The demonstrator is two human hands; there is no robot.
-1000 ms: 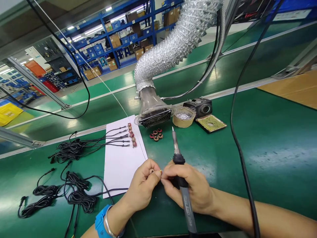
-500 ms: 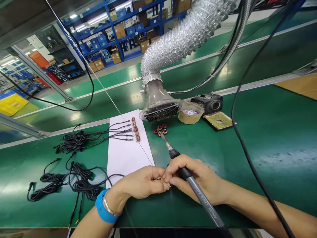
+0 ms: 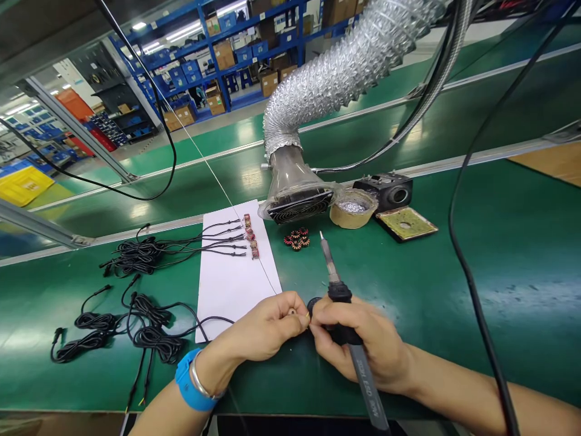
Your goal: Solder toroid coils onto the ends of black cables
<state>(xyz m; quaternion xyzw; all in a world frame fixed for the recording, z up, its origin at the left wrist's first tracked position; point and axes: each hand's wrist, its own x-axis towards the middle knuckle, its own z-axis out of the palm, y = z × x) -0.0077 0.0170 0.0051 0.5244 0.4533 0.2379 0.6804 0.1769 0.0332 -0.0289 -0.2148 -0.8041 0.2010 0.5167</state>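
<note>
My right hand (image 3: pixel 363 339) is closed around a soldering iron (image 3: pixel 365 375), whose tip points up and away over the green bench. My left hand (image 3: pixel 272 324) pinches a cable end, of which a thin yellow wire (image 3: pixel 308 315) shows at the fingertips; the rest is mostly hidden. The black cable (image 3: pixel 218 319) runs from a coil on the left to beneath this hand. My two hands nearly touch at the fingertips. Ahead lie several small wound ring coils (image 3: pixel 296 238). More coils (image 3: pixel 250 236) stand in a row on white paper (image 3: pixel 227 284), beside stripped cable ends.
A fume extractor nozzle (image 3: pixel 299 200) with a silver duct (image 3: pixel 345 79) hangs above the bench. Behind the ring coils stand a round solder tub (image 3: pixel 353 209) and a soldering iron stand (image 3: pixel 385 189) with a yellow sponge tray (image 3: pixel 406 223). Bundled black cables (image 3: pixel 157 345) lie left.
The soldering iron's tip has swung right, away from the ring coils. My right fingers have drawn slightly apart from my left ones, and the yellow wire now shows.
</note>
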